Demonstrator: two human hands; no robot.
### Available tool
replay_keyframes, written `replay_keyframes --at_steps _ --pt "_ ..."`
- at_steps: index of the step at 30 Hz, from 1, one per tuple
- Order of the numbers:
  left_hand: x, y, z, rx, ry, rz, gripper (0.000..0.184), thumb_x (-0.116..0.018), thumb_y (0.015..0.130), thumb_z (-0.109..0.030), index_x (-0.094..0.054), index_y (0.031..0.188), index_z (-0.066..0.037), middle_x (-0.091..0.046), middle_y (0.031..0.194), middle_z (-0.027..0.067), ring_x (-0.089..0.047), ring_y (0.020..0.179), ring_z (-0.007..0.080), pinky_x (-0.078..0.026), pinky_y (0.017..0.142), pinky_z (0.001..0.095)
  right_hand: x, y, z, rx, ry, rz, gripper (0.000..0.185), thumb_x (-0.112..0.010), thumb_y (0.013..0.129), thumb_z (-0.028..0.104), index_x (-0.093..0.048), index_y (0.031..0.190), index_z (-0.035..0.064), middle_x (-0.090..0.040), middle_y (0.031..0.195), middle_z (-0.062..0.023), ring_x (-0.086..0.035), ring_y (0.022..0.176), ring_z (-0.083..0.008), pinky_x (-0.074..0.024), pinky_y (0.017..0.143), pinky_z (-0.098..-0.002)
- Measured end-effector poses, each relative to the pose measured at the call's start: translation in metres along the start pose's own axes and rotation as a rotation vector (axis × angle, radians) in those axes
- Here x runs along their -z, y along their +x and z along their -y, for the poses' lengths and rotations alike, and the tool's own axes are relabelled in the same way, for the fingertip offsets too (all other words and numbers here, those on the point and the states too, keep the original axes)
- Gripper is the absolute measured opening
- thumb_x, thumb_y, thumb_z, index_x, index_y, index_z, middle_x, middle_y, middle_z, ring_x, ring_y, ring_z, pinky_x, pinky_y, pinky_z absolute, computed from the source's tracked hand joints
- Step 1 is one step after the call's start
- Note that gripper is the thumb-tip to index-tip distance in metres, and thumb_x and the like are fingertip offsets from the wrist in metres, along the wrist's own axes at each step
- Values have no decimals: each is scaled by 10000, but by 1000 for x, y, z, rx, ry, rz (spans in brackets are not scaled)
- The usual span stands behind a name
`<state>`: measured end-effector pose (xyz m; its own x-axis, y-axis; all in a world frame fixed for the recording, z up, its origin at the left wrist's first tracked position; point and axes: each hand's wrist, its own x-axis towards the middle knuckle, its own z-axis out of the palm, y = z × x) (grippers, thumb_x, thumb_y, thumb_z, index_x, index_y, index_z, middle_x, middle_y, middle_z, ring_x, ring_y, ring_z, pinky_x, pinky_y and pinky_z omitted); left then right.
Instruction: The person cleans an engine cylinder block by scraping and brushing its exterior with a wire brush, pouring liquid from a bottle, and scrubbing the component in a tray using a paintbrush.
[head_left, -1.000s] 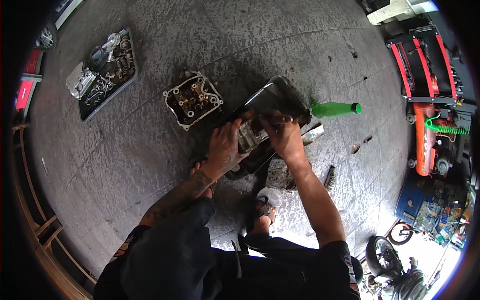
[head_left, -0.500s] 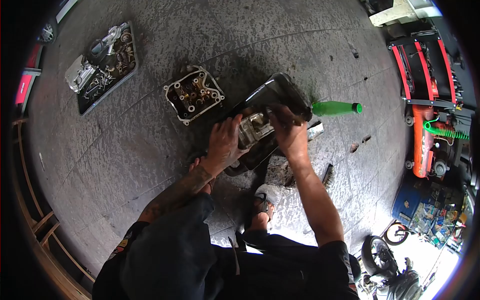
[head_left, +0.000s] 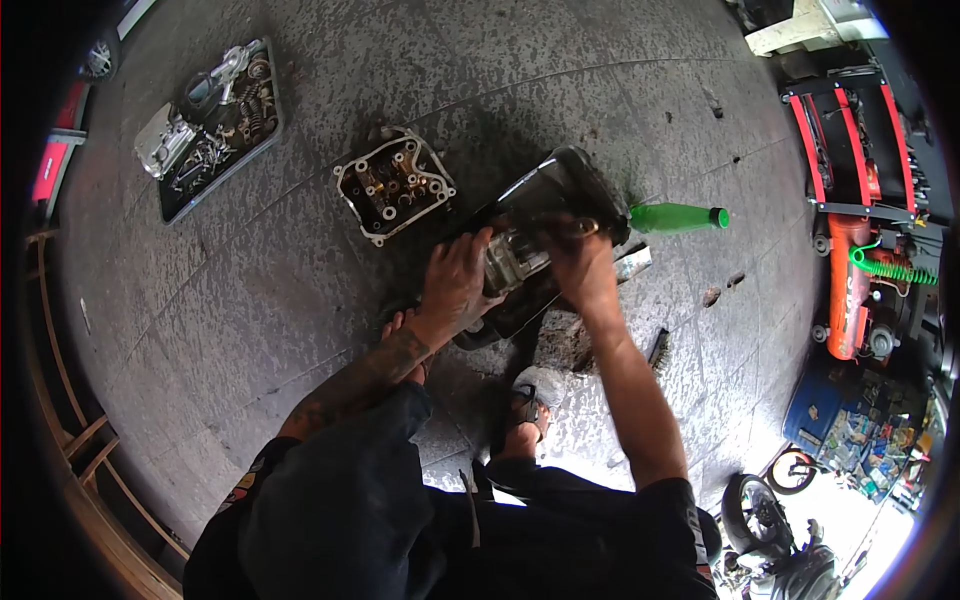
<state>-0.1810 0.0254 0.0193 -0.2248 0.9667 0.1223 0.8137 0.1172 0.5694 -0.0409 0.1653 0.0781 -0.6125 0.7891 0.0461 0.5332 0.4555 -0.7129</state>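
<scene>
Over a black tray [head_left: 562, 170] on the floor, my left hand [head_left: 455, 285] is closed on the near left side of a silvery metal engine part [head_left: 505, 262]. At the part's right side is my right hand [head_left: 582, 265], its fingers curled and smeared by motion. A tan, rounded end shows by its knuckles, but the thing it holds is too blurred to name. Just left of the tray lies an open engine casting [head_left: 395, 187] with brownish, oily insides. A green bottle [head_left: 680, 218] lies on its side against the tray's right end.
A rough grey block [head_left: 562, 340] sits near my foot, with a dark brush [head_left: 659, 347] to its right. Engine parts and springs fill another tray [head_left: 225, 165] at upper left. A red tool cart [head_left: 850, 140], an orange compressor [head_left: 846, 285] and a motorcycle [head_left: 765, 515] stand at right.
My right hand has shifted slightly downward and blurred over the engine part's right side. My left hand keeps its hold. The whole view has shifted a little.
</scene>
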Motion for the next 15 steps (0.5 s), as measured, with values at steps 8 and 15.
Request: replay_keyframes --at_steps 8,15 --pt "0 4 1 3 4 -7 966 -853 618 -350 -328 1370 -45 -537 1102 120 -566 993 298 -413 850 442 -4 -4 4 -12 2 48 170 -659 876 130 -665 1029 56 -709 900 -155 -705 843 -279 -536 725 -350" --pt "-3 0 2 -8 17 -27 954 -847 621 -358 -337 1364 -46 -537 1104 119 -567 988 290 -417 837 427 20 11 19 -111 197 -57 187 -670 859 80 -680 1044 54 -717 919 -136 -704 843 -222 -530 726 -326"
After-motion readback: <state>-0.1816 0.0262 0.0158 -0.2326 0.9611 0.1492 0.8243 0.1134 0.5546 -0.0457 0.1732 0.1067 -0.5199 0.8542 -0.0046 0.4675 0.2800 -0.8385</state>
